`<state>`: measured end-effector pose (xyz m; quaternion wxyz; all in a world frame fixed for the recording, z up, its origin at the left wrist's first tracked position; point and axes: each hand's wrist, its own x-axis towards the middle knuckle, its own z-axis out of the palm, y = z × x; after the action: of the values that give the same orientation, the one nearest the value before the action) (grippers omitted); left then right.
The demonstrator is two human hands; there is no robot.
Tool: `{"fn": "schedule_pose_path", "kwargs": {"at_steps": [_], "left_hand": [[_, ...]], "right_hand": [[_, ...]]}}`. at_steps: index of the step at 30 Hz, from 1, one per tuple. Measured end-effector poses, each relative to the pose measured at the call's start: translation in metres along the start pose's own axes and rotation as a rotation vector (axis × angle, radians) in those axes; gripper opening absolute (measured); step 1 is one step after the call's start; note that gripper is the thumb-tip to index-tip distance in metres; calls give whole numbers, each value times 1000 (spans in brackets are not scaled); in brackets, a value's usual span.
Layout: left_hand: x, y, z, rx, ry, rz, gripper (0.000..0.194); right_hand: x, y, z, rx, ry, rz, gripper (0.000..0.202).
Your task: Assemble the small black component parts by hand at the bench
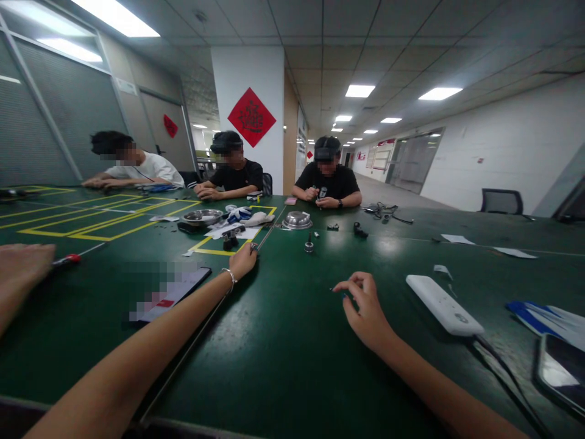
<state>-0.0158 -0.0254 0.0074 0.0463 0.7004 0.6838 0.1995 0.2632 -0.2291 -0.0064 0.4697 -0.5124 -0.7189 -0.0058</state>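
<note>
fingers (357, 285) of the right hand (368, 314) curl above smooth, glossy green tabletop (292, 347).

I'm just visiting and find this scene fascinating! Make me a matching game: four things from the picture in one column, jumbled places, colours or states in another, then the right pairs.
Column one
1. Camera wearer's left hand
2. Camera wearer's right hand
3. Power strip
4. Diamond-shaped decoration

Column two
A. Red, on the pillar
B. Bare wrist, fingers bent
C. White, lying on the green table
D. Bracelet at its wrist

Pairs: 1-D, 2-B, 3-C, 4-A
</note>
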Motion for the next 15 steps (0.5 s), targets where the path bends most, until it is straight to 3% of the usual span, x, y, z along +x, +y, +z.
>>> {"fn": "schedule_pose_path", "kwargs": {"at_steps": [6,15], "left_hand": [[-8,5,-2,69,5,151,31],[-37,30,2,132,-61,496,38]], "right_hand": [[0,-1,-1,-25,-15,3,25],[0,-4,-1,-50,-81,54,25]]}}
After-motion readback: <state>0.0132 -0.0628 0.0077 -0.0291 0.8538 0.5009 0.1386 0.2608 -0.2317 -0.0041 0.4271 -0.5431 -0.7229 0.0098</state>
